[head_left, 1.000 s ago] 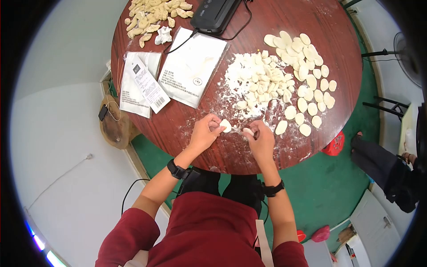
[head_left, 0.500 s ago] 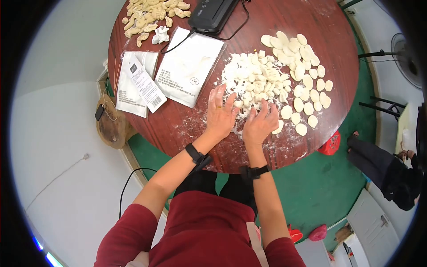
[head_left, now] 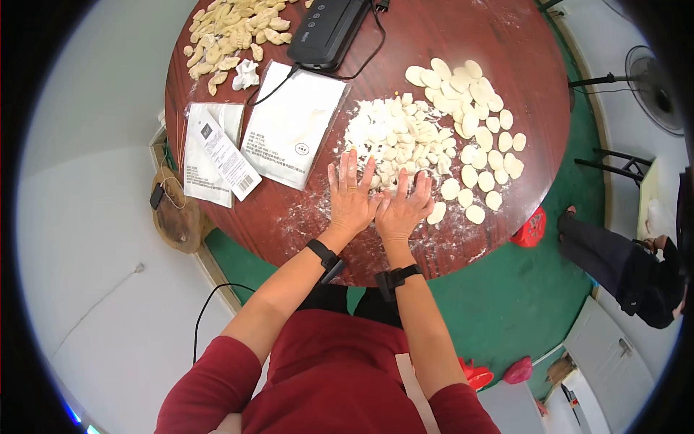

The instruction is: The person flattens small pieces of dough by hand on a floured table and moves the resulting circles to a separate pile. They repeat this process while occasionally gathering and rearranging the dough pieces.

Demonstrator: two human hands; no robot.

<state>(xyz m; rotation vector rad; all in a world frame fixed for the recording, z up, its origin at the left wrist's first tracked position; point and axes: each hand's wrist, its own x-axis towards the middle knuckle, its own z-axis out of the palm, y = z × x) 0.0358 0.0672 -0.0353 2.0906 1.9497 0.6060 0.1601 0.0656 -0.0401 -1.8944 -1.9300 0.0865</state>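
Side by side at the near edge of a floury pile of small dough pieces [head_left: 419, 137], both hands lie palm down with fingers spread. My left hand [head_left: 351, 197], with a ring on one finger, is over the floured tabletop. Close beside it, my right hand [head_left: 402, 211] has its thumb against the left thumb. Whatever is under the palms is hidden. To the right of the pile lie several flat round dough wrappers [head_left: 489, 137], some overlapping, one of them near my right fingers.
On the round brown table [head_left: 282, 217] are white plastic packs [head_left: 289, 126], a labelled packet [head_left: 228, 155], a black corded appliance [head_left: 329, 32], a crumpled white tissue [head_left: 246, 74] and filled dumplings [head_left: 235, 32]. A person [head_left: 614, 264] in dark clothes is at right, near a fan [head_left: 654, 83].
My right hand has moved left, so the thumbs now meet. Both hands lie flatter. The whole view has shifted slightly, with the table things appearing lower and further left.
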